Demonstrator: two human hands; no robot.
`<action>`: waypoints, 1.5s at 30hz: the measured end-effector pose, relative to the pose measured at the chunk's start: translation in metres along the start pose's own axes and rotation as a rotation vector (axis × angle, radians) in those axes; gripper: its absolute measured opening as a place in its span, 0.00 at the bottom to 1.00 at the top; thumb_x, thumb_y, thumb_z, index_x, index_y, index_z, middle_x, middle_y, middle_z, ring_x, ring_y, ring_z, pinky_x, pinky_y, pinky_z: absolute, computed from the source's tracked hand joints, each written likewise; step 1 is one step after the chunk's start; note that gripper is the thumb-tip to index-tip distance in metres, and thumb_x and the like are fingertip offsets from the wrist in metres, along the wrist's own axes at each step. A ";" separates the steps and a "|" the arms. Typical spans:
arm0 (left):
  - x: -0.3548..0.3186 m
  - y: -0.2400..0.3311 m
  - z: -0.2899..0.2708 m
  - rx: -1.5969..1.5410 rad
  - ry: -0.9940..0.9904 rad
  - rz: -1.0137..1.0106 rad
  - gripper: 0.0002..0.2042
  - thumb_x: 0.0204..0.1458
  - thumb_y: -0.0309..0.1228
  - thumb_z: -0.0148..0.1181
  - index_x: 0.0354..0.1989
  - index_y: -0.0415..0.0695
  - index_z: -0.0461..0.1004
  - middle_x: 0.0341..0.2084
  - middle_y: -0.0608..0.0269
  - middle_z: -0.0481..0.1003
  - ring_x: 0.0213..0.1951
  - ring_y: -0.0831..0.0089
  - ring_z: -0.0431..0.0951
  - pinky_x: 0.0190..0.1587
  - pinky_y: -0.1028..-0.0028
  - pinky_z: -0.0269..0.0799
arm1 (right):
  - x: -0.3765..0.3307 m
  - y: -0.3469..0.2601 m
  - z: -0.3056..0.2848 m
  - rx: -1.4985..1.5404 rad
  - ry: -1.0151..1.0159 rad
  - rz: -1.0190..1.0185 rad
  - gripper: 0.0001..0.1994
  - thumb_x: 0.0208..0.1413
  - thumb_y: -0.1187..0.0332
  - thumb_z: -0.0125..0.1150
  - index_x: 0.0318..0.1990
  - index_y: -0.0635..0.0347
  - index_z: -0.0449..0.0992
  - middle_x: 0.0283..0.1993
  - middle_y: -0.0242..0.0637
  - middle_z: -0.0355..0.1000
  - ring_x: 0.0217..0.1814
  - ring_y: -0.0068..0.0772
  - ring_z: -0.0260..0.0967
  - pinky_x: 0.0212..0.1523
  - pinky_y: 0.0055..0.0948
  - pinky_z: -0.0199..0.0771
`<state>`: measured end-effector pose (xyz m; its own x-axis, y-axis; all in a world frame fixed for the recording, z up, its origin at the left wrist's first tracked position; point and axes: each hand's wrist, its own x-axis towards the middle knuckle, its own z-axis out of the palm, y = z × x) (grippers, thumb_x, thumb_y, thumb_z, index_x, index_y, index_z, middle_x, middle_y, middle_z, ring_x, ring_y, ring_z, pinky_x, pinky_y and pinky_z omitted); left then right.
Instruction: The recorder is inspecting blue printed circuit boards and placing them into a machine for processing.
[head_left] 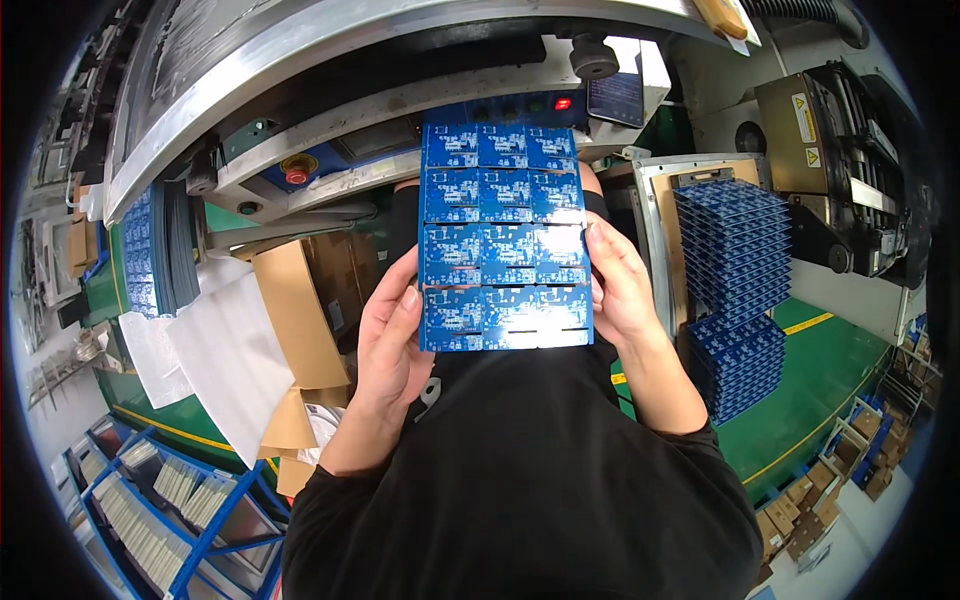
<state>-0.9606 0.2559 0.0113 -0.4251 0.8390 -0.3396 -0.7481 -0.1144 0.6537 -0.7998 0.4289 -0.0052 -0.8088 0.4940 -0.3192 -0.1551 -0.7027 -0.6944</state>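
A blue printed circuit board panel [505, 235], divided into a grid of smaller boards, is held up in front of my body. My left hand [393, 325] grips its left edge, the thumb on the near face. On the opposite edge my right hand [622, 280] is closed in the same way. Light glares off the panel's lower right part. To the right stands a tall stack of similar blue boards [735, 250], with another stack [740, 365] below it. More blue boards [140, 255] show at the far left.
A metal-framed machine spans the top, with a red emergency stop button [297, 169] and a phone [615, 98] by its panel. An open cardboard box [300, 315] and white sheeting [225, 350] lie to the left. A blue rack [205, 530] stands lower left.
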 end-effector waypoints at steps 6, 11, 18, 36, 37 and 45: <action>0.000 0.001 0.001 0.000 0.014 0.006 0.25 0.61 0.30 0.48 0.64 0.34 0.54 0.53 0.53 0.70 0.52 0.71 0.74 0.54 0.72 0.71 | 0.001 0.000 0.000 0.033 -0.038 0.000 0.19 0.68 0.60 0.40 0.56 0.65 0.65 0.21 0.20 0.60 0.16 0.07 0.48 0.17 0.10 0.48; 0.000 0.003 0.001 0.004 0.008 0.005 0.25 0.61 0.31 0.49 0.64 0.34 0.54 0.52 0.54 0.71 0.51 0.72 0.74 0.54 0.72 0.71 | 0.001 -0.001 0.005 0.037 0.002 0.018 0.19 0.68 0.59 0.39 0.56 0.64 0.65 0.21 0.20 0.60 0.16 0.07 0.48 0.17 0.10 0.48; 0.001 0.004 0.001 0.009 0.010 0.003 0.24 0.61 0.31 0.48 0.64 0.34 0.54 0.52 0.54 0.71 0.52 0.72 0.74 0.54 0.72 0.71 | 0.002 -0.002 0.007 0.042 0.038 0.036 0.17 0.68 0.60 0.39 0.53 0.63 0.67 0.21 0.20 0.60 0.16 0.07 0.47 0.17 0.10 0.48; 0.002 0.007 0.002 0.022 0.000 0.008 0.23 0.63 0.30 0.45 0.64 0.34 0.54 0.54 0.55 0.70 0.52 0.73 0.74 0.54 0.72 0.71 | -0.001 -0.003 0.008 0.026 0.035 0.020 0.16 0.68 0.60 0.40 0.52 0.63 0.67 0.21 0.20 0.60 0.15 0.07 0.47 0.16 0.10 0.46; 0.001 0.007 0.002 0.021 -0.007 0.011 0.23 0.63 0.30 0.45 0.64 0.34 0.54 0.54 0.55 0.70 0.52 0.72 0.74 0.54 0.72 0.71 | -0.001 -0.003 0.009 0.029 0.026 0.016 0.17 0.68 0.60 0.40 0.52 0.63 0.67 0.21 0.21 0.61 0.16 0.07 0.47 0.16 0.10 0.46; -0.003 0.006 0.000 0.043 -0.020 0.019 0.23 0.63 0.31 0.44 0.64 0.33 0.53 0.54 0.53 0.70 0.52 0.71 0.73 0.55 0.71 0.71 | -0.004 -0.002 0.010 0.010 0.019 0.012 0.17 0.68 0.60 0.39 0.53 0.64 0.66 0.22 0.21 0.61 0.16 0.08 0.48 0.17 0.11 0.47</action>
<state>-0.9637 0.2527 0.0167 -0.4286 0.8474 -0.3134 -0.7170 -0.1080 0.6887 -0.8017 0.4232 0.0045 -0.7999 0.4945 -0.3399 -0.1510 -0.7141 -0.6836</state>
